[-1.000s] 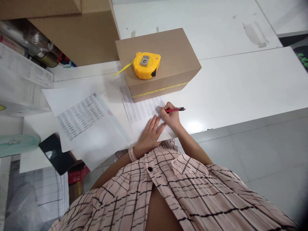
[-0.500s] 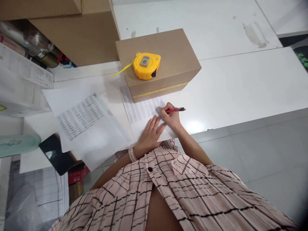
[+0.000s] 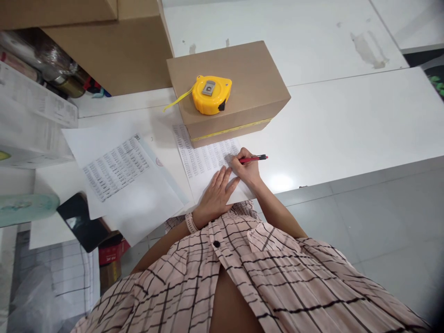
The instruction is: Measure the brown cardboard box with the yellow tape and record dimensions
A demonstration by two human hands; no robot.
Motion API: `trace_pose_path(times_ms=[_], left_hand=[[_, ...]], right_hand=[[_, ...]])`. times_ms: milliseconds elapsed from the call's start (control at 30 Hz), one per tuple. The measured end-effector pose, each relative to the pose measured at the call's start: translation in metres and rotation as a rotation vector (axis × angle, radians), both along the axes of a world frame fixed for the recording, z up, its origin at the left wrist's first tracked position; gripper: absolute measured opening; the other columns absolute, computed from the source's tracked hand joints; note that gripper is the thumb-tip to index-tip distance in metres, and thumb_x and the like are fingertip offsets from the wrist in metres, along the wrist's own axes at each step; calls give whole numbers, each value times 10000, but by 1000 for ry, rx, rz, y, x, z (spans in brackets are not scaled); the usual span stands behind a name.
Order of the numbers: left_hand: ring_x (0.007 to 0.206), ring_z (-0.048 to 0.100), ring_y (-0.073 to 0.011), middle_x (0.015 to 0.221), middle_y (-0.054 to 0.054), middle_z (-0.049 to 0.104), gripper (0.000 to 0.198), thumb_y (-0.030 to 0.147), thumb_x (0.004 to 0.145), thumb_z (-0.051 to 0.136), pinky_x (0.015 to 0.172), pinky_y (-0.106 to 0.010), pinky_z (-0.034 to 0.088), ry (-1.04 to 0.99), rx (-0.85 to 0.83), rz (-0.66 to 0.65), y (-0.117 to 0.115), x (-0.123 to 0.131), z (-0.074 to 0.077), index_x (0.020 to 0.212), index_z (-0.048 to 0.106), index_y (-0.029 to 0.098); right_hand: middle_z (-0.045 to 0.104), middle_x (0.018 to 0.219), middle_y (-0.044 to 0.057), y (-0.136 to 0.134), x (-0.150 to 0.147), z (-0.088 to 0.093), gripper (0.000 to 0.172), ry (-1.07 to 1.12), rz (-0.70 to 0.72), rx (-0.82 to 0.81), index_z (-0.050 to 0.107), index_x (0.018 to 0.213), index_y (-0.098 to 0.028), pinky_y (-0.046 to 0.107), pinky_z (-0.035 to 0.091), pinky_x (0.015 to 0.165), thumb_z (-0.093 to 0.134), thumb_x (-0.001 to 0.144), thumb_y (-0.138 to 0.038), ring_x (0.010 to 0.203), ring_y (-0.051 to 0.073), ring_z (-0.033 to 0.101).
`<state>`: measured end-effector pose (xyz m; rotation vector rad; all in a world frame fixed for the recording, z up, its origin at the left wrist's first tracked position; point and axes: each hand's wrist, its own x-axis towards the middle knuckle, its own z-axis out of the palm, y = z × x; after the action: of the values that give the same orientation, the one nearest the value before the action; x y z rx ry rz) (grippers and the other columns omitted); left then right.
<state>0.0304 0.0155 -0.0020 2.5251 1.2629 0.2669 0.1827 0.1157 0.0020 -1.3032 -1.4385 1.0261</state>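
Note:
My right hand (image 3: 247, 169) is closed around a red pen (image 3: 254, 158), its tip resting on a printed sheet (image 3: 203, 159) full of small rows of text. Flat on the same sheet lies my left hand (image 3: 215, 192), fingers stretched out, a pale watch band at the wrist. Just beyond the sheet stands a closed cardboard box (image 3: 249, 88) with a yellow tape measure (image 3: 210, 94) on its lid, a short length of tape pulled out to the left.
A second printed sheet (image 3: 118, 169) lies to the left on the white table (image 3: 347, 120), with a dark phone (image 3: 81, 221) near the table's front edge. A large cardboard box (image 3: 114, 51) stands at the back left above stacked papers and clutter.

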Motion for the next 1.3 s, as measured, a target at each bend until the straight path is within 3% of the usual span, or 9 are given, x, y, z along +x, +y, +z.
trace_pose_path(times_ms=[633,767,900,1000,1067,1167,1233,1300], left_hand=[[1606,-19,-413,1735,-251,30,919,661,947,592,1301,-628,157,-31,-8,6,0,0,-1,1617,252,132],[1612,-8,-398,1738,-234,58,898,661,949,586,1304,-624,160,-47,-24,14,-1,0,1,1614,271,146],[1615,15,-393,1741,-221,83,892,643,943,609,1303,-622,170,-58,-19,21,0,-1,1,1616,276,162],[1617,26,-396,1741,-223,102,907,604,923,663,1304,-622,163,-54,-30,25,0,-1,-2,1617,282,161],[1616,32,-407,1735,-237,128,915,572,900,707,1303,-625,158,-51,-50,32,-2,0,-1,1607,313,144],[1613,154,-399,1713,-229,250,867,588,889,709,1288,-594,251,-126,-66,37,0,-3,14,1566,394,148],[1576,316,-343,1655,-194,401,706,568,949,638,1254,-538,353,-261,31,67,10,-11,38,1511,460,180],[1510,441,-289,1559,-149,539,489,467,1012,572,1232,-514,389,-396,238,153,30,-22,70,1429,524,215]], right_hand=[[393,597,-67,0,-1,2,337,1,12,-6,387,636,-238,286,330,569,667,819,-276,567,98,347],[390,609,-61,-3,6,3,340,-1,-132,17,384,669,-246,290,340,571,652,865,-320,576,111,366],[533,752,-16,-7,40,7,217,-175,-291,96,515,829,-250,324,414,648,632,932,-401,681,150,479],[606,958,58,-7,73,4,88,-462,-232,194,615,1004,-245,386,466,776,590,935,-294,897,221,558],[604,1034,101,-5,88,-1,224,-639,-176,251,655,1088,-240,421,468,822,527,913,-181,1000,268,546],[621,1082,131,-2,97,-13,431,-750,-169,276,667,1209,-232,437,474,849,426,890,-70,1021,288,538],[642,1094,130,1,97,-19,509,-746,-197,291,648,1280,-227,431,485,868,383,887,-41,1018,282,553],[664,1082,125,4,95,-23,517,-717,-225,304,632,1312,-215,419,498,863,378,892,-52,1010,277,572]])
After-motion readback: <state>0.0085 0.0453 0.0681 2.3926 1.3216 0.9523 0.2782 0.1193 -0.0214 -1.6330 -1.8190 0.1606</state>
